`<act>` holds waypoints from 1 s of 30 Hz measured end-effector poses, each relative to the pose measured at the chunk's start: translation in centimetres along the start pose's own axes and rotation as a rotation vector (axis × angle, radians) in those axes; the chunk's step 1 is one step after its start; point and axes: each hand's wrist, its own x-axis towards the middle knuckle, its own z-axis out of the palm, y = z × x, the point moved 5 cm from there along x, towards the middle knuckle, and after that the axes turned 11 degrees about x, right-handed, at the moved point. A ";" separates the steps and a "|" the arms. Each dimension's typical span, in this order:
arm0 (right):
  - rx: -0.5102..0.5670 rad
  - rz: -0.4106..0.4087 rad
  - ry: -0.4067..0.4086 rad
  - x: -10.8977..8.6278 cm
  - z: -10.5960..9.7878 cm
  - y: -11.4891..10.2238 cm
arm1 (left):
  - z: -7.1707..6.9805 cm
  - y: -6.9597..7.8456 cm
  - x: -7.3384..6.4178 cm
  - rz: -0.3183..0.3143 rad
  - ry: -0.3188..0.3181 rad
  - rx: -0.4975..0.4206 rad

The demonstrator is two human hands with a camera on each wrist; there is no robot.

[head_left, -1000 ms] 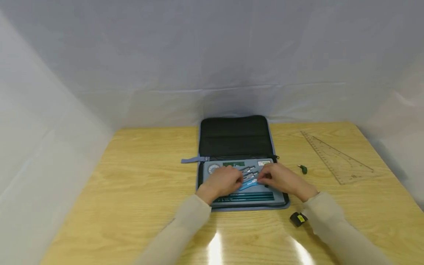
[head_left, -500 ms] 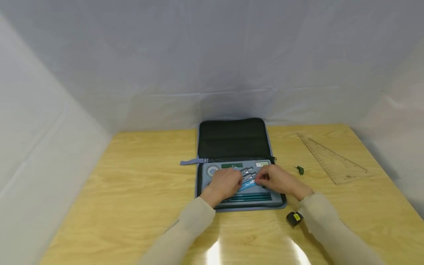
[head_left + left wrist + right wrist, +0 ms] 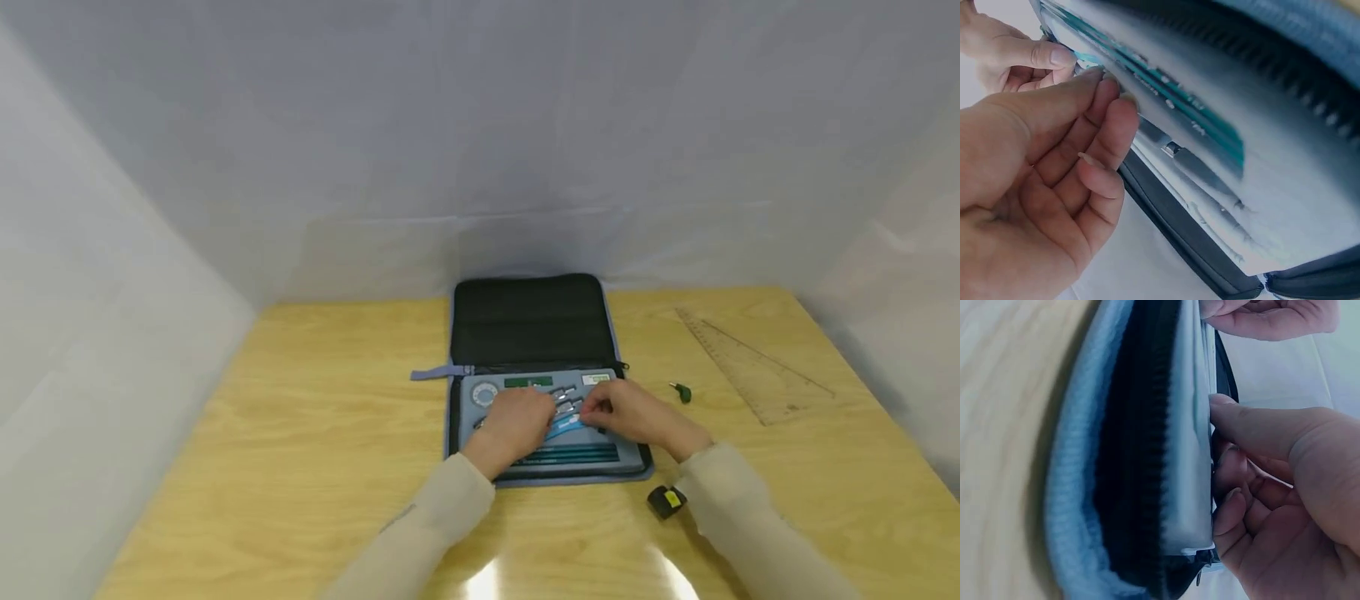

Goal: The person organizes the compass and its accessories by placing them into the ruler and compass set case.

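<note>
An unzipped drawing-set case (image 3: 532, 318) lies flat on the wooden table, its black lid folded back. In its grey tray, a slim light-blue item with a white patch (image 3: 564, 427) sits at a slant below two silver compasses (image 3: 564, 400). My left hand (image 3: 517, 425) pinches the blue item's left end with curled fingers. From the other side my right hand (image 3: 626, 410) pinches its right end between thumb and fingers. In the left wrist view the blue item (image 3: 1087, 59) shows between both hands' fingertips, which hide its ends. Dark green pencils (image 3: 570, 454) lie along the tray's front.
A clear set square (image 3: 750, 367) lies at the right, with a small green item with a metal tip (image 3: 681, 392) nearer the case. By my right sleeve sits a small black item with a yellow label (image 3: 666, 502). The tray also holds a white round dial (image 3: 484, 394).
Both hands stay over the tray at the blue item, with only slight finger shifts. The whole scene sits slightly lower in view as the head camera moves.
</note>
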 end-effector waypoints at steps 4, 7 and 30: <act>0.024 0.027 0.003 -0.3 0.3 0.0 | 0.0 0.1 -0.3 0.010 0.004 -0.003; 0.024 0.018 0.012 -0.4 0.5 -0.1 | 0.1 0.1 -0.4 0.010 0.010 0.004; -0.051 -0.049 0.103 -1.5 -0.9 0.1 | -0.5 -0.5 -0.2 -0.025 -0.040 -0.066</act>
